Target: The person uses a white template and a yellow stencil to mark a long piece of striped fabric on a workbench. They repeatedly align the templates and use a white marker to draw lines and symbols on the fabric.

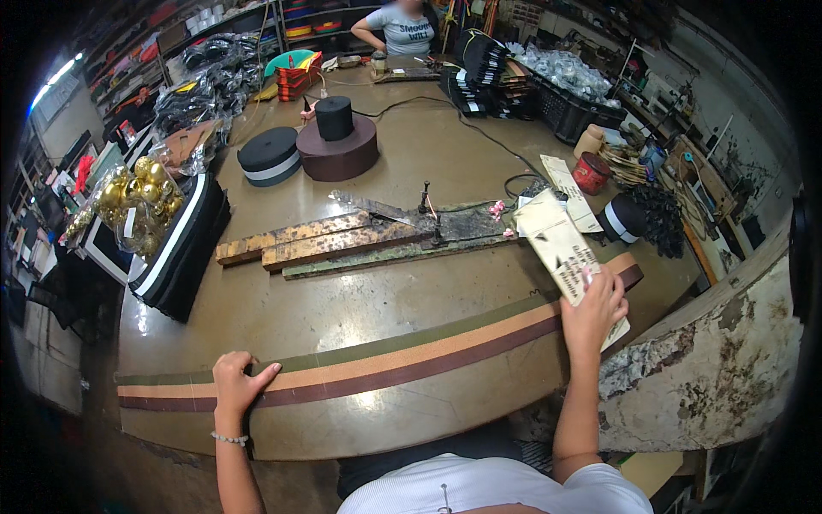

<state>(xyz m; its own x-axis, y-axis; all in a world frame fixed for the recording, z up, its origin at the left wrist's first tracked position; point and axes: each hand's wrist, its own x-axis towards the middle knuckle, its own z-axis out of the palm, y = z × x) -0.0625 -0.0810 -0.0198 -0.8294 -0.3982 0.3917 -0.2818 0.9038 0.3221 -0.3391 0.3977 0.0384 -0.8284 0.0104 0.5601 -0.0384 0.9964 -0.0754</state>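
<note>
A long webbing strap (pixel 411 353) with green, tan and dark maroon stripes lies across the near part of the table. My left hand (pixel 242 379) presses on its left part, fingers curled and thumb stretched to the right along it. At the strap's right end, my right hand (pixel 592 310) grips a long cream card template (pixel 556 244), marked with dark lettering and triangles. The template slants over the strap, and its lower end shows below my hand. Another cream card (pixel 571 193) lies just beyond it.
Mid-table sits a wooden cutting jig (pixel 342 240) with a metal blade. Behind it stand a maroon webbing roll (pixel 338 150) and a black-and-white roll (pixel 269 157). Stacked black straps (pixel 184 244) lie left; a red tin (pixel 591 173) stands right. A person (pixel 402 30) is at the far end.
</note>
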